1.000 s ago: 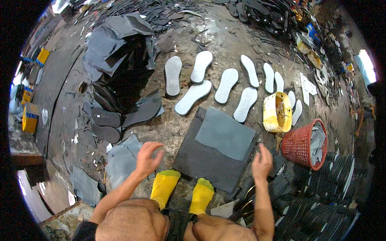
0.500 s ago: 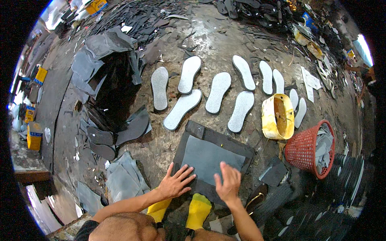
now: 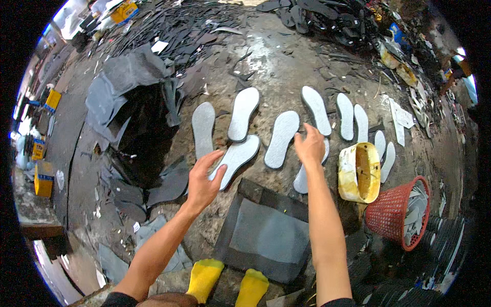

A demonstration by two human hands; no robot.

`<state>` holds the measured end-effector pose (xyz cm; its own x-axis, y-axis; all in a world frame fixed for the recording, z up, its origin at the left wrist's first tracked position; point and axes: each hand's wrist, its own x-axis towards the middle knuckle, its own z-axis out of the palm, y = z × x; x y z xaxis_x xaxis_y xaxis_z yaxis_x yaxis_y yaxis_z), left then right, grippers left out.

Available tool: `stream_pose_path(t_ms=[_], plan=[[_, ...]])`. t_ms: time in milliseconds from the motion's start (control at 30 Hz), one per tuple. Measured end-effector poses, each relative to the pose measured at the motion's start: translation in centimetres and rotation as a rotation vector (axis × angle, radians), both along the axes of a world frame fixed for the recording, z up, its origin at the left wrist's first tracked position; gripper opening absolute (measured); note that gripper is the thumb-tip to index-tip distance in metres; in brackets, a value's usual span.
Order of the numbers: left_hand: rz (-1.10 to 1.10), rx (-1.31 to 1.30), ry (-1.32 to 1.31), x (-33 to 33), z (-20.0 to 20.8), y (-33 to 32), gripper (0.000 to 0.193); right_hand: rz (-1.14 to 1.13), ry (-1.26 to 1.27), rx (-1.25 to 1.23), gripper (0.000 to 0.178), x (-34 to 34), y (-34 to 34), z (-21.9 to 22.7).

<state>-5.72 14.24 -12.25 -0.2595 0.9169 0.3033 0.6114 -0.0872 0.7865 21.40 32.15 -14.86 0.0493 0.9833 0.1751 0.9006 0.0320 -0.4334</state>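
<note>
Several foot-shaped soles with pale grey, speckled tops lie spread on the ground. My left hand (image 3: 204, 178), thumb apart from the fingers, is at the lower end of a slanted sole (image 3: 238, 157); whether it touches is hard to tell. Another sole (image 3: 203, 128) lies just beyond those fingertips. Reaching forward, my right hand (image 3: 311, 147) has its fingers partly extended and holds nothing visible. It covers part of one sole (image 3: 300, 180), with a second sole (image 3: 282, 138) to its left and a third (image 3: 317, 110) above. Between my forearms, a smooth grey sheet (image 3: 266, 238) lies on a dark square board (image 3: 228, 239).
A yellowed, cut-open plastic container (image 3: 349, 174) stands right of my right hand, beside a red basket (image 3: 384, 217) of grey scraps. Crumpled grey sheets (image 3: 128, 71) are heaped at the left. Dark offcuts (image 3: 174, 30) cover the far ground. My yellow-socked feet (image 3: 206, 276) are near the board.
Both hands have left the grey sheet and reached forward to the soles. The view has tipped, so the soles and board appear lower.
</note>
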Motion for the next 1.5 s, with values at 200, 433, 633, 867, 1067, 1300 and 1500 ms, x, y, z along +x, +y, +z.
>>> stream_pose_path(t_ms=[200,433,633,867,1067,1300,1500], plan=[[-0.223,-0.257,-0.178,3.7,0.7,-4.9,0.035,-0.15,-0.174,-0.286,0.084,6.3,9.0,-3.3],[-0.155,-0.507,-0.679,3.5,2.2,-5.1,0.046,-0.058,1.227,-0.346,0.104,3.2,3.7,5.5],[-0.302,-0.422,-1.06,6.9,6.7,-4.6,0.073,0.381,1.091,-0.459,0.104,-1.4,-15.8,9.9],[-0.594,-0.558,-0.813,8.7,8.6,-9.1,0.069,0.046,1.486,-0.704,0.092,-0.6,-24.2,11.8],[-0.466,-0.313,-0.188,8.2,8.1,-10.9,0.058,-0.243,1.621,-0.289,0.1,2.3,-27.4,16.1],[-0.458,-0.39,-0.663,6.3,8.0,-12.4,0.061,-0.174,1.161,0.013,0.045,6.8,-28.9,17.0],[-0.404,-0.754,-1.635,6.1,7.5,-13.2,0.082,-0.048,2.133,-0.125,0.045,5.9,-31.8,14.3]])
